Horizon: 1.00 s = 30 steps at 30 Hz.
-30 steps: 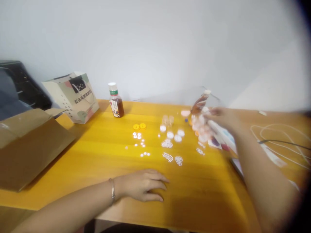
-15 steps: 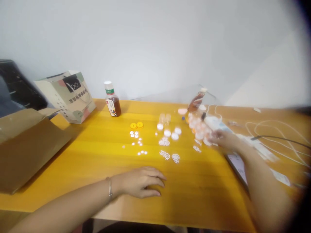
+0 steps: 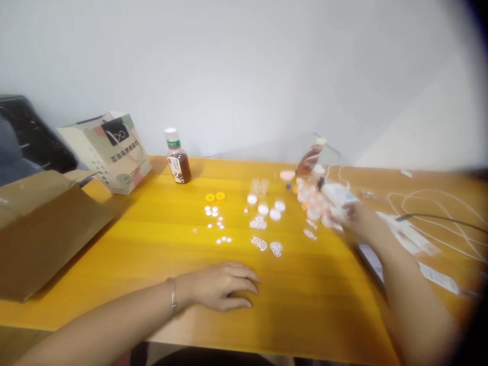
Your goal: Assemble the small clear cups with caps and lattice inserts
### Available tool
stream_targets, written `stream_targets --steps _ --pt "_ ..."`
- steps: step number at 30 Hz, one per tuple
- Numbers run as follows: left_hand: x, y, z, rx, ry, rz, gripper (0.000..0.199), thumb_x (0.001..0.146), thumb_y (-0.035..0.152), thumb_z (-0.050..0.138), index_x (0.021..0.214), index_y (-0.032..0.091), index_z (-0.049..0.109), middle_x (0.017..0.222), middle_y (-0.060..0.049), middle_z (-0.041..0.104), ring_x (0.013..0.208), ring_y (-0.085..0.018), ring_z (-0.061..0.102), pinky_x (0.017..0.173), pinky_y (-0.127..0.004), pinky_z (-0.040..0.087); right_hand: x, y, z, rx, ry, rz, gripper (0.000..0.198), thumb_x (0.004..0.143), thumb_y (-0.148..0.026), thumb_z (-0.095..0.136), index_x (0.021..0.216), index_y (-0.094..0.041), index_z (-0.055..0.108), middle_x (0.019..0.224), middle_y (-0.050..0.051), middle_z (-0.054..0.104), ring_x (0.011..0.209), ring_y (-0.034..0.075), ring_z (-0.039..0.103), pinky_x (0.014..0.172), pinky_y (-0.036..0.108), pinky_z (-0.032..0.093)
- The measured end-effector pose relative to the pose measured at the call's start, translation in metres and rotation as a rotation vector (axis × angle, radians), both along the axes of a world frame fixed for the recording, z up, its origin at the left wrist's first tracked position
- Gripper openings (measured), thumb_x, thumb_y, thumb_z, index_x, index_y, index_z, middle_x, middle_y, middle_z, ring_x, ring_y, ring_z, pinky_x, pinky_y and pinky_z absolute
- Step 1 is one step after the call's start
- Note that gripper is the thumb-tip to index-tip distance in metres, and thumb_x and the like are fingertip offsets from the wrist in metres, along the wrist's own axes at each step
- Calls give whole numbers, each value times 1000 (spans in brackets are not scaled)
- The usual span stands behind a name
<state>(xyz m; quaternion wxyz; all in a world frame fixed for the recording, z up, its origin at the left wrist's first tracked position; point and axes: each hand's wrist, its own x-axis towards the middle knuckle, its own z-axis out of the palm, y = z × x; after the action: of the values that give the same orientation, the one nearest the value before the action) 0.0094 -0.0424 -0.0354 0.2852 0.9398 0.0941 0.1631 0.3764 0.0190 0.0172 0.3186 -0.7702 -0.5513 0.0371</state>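
Observation:
My left hand (image 3: 224, 285) lies on the wooden table (image 3: 305, 305) near its front edge, fingers stretched out and holding nothing. My right hand (image 3: 353, 218) reaches to the right side, beside a blurred heap of white and orange small parts (image 3: 314, 201); motion smears its fingers, so I cannot make out what they hold. Left of the heap stand several white round caps (image 3: 263, 209). In front of them lie white spoked wheel-like pieces (image 3: 259, 244) and another white cut-out piece (image 3: 310, 234). Small white discs (image 3: 223, 239) and yellow rings (image 3: 215, 197) are grouped further left.
A bottle of brown drink (image 3: 179, 160) stands at the back, another bottle (image 3: 310, 157) leans by the heap. Left are a paper bag (image 3: 125, 157) and an open cardboard box (image 3: 49, 234). White cables (image 3: 430, 193), packets (image 3: 409, 234) and a phone (image 3: 371, 262) lie right.
My right hand has shifted slightly to the right, away from the heap's near edge. The left hand stays where it was, and the laid-out pieces have not visibly moved.

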Motion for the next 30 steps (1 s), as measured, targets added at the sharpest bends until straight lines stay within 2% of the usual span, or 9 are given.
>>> stream_targets --steps 3,5,7,9,11,16,19,24,30 --pt "0 -1 0 30 3 -3 28 84 29 48 107 15 53 117 -9 54 109 -17 49 95 -31 39 -23 -13 18 -55 -79 49 24 68 -42 59 64 -25 43 61 4 51 56 17 47 54 31 32" --pt "0 -2 0 72 10 -10 29 84 28 47 109 15 52 119 -9 53 110 -18 48 96 -32 39 -51 -24 27 -175 11 267 24 74 -44 52 62 -23 46 59 2 52 55 16 47 52 28 34" --pt "-2 -3 1 122 21 -25 30 85 27 45 112 15 50 120 -10 52 111 -19 48 97 -33 37 -85 -36 28 -337 113 629 27 75 -45 50 61 -22 52 56 0 52 52 14 47 48 25 34" --pt "-5 -5 3 158 34 -39 31 85 26 44 114 14 48 121 -10 52 112 -19 47 99 -35 36 -120 -48 18 -479 209 934 22 76 -38 51 63 -21 56 56 -2 52 50 11 45 47 22 34" --pt "-8 -6 5 172 43 -43 31 85 25 44 114 14 47 119 -10 53 112 -19 47 100 -35 36 -150 -58 1 -535 253 1080 18 75 -30 53 62 -19 55 51 -4 48 46 8 39 42 19 29" --pt "-15 -6 3 174 33 -10 24 83 27 46 104 16 51 99 -8 61 103 -19 50 96 -34 38 -188 -67 -42 -452 277 1260 18 71 -19 52 55 -17 45 50 -8 39 45 5 34 42 16 28" --pt "-16 -6 -2 190 17 13 18 82 28 48 95 17 53 92 -7 62 97 -18 52 94 -33 40 -193 -69 -57 -313 285 1268 18 71 -19 49 55 -18 42 47 -8 36 43 5 35 42 16 28" --pt "-15 -6 -9 216 -8 31 14 80 27 49 89 17 54 91 -6 62 95 -17 53 95 -34 39 -195 -72 -69 -85 121 1281 27 71 -22 46 49 -20 31 46 -7 33 43 7 32 43 20 29" --pt "-15 -3 -10 159 16 16 15 81 28 49 91 18 54 95 -5 62 99 -16 53 96 -31 38 -196 -73 -71 -73 -2 1250 23 72 -22 44 52 -21 34 46 -5 39 43 9 35 43 21 25"
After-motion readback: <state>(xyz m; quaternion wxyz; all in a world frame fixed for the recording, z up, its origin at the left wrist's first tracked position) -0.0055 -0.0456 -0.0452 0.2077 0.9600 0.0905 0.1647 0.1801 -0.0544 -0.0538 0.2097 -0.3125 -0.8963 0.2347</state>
